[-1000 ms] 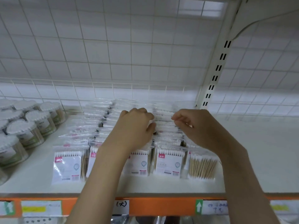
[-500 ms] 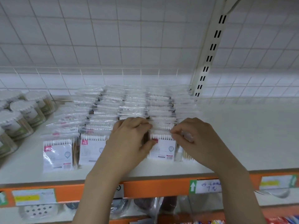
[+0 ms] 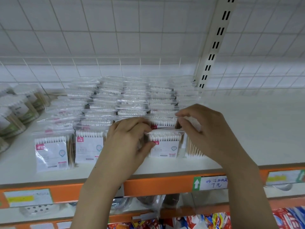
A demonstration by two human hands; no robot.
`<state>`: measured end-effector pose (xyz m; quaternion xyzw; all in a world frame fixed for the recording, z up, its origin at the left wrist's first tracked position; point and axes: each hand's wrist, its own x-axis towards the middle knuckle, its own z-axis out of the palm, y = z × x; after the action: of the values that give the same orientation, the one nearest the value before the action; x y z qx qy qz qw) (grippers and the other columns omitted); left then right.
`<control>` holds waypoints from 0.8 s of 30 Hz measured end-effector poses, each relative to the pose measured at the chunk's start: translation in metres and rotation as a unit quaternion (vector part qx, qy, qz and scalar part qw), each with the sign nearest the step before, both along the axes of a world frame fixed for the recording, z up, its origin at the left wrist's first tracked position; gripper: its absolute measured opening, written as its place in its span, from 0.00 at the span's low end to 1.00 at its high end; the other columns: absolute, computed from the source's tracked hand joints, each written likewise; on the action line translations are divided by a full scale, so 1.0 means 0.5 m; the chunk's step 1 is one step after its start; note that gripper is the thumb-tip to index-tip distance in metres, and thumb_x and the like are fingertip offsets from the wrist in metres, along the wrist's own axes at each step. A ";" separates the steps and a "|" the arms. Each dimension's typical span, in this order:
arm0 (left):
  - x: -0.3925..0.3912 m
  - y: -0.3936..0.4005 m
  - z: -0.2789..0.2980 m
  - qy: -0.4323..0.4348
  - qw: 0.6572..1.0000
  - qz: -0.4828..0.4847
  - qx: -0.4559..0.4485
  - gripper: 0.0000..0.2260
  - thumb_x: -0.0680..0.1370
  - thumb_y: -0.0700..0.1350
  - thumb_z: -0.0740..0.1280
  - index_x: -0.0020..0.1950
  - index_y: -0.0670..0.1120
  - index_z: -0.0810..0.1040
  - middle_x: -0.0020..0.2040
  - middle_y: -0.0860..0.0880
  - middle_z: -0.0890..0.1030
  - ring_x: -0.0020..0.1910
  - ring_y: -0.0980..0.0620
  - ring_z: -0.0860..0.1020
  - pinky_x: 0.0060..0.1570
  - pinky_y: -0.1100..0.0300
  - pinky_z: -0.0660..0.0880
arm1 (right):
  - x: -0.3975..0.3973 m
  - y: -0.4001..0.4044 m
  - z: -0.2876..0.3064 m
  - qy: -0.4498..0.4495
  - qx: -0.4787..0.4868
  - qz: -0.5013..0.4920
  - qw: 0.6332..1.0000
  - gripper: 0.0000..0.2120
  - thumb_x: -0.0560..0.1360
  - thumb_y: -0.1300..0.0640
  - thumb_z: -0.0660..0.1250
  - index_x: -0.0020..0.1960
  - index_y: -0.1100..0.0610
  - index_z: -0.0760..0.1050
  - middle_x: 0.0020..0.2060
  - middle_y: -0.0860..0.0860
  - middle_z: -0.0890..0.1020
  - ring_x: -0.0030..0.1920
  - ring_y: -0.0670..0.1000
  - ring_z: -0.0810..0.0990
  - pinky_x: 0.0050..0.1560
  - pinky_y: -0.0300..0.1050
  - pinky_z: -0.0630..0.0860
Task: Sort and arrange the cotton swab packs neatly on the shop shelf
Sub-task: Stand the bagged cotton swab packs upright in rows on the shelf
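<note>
While both hands work at the front of the fourth row of cotton swab packs (image 3: 132, 109), the likeliest upset is a domino spill, since the packs stand on edge in leaning files running from the shelf (image 3: 247, 129) lip back to the wire grid wall (image 3: 148, 38). The left hand (image 3: 130, 142) has its fingers curled over the top left corner of the front pack (image 3: 165, 146), thumb pressed against its face, and the right hand (image 3: 208, 129) pinches the pack's top right edge, so the pack is grasped from both sides, standing upright on the shelf near the front lip. Because the plastic sleeves look slick and thin, a pull forward could drag the pack behind along with it, or tip the front one over the orange shelf edge (image 3: 156, 184) onto the goods below. A sideways nudge from the right wrist could also knock over the bare-stick pack (image 3: 193, 149) just beside it, which shows no label. The round tubs (image 3: 18, 109) at far left stand well apart and seem out of harm's way.
</note>
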<state>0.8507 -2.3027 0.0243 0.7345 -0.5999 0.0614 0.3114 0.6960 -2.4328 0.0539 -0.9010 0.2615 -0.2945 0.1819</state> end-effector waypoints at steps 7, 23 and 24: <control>-0.004 -0.003 -0.002 -0.019 1.000 0.017 -0.017 0.15 0.68 0.48 0.71 0.51 0.44 0.80 0.54 0.48 0.79 0.53 0.45 0.78 0.53 0.44 0.73 | 0.038 -0.015 0.006 0.084 0.006 0.016 0.996 0.14 0.79 0.59 0.58 0.62 0.53 0.75 0.54 0.45 0.79 0.58 0.46 0.71 0.58 0.38 0.64; 0.002 -0.021 0.012 -0.055 0.997 0.022 0.043 0.19 0.67 0.54 0.68 0.54 0.47 0.81 0.54 0.53 0.80 0.53 0.49 0.78 0.60 0.48 0.66 | 0.052 -0.047 0.018 0.067 -0.009 0.007 0.998 0.11 0.77 0.61 0.59 0.54 0.54 0.78 0.47 0.43 0.79 0.53 0.48 0.73 0.58 0.44 0.67; 0.002 -0.021 0.013 -0.054 0.997 0.021 0.042 0.19 0.67 0.54 0.68 0.54 0.47 0.81 0.54 0.52 0.80 0.52 0.49 0.78 0.59 0.48 0.66 | 0.056 -0.051 0.018 0.076 -0.013 0.005 0.997 0.11 0.77 0.60 0.60 0.56 0.53 0.78 0.49 0.44 0.80 0.54 0.48 0.73 0.58 0.43 0.67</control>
<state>0.8516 -2.3134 0.0307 0.7546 -0.6025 0.0821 0.2466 0.7239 -2.4584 0.0629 -0.9245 0.2662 -0.2273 0.1508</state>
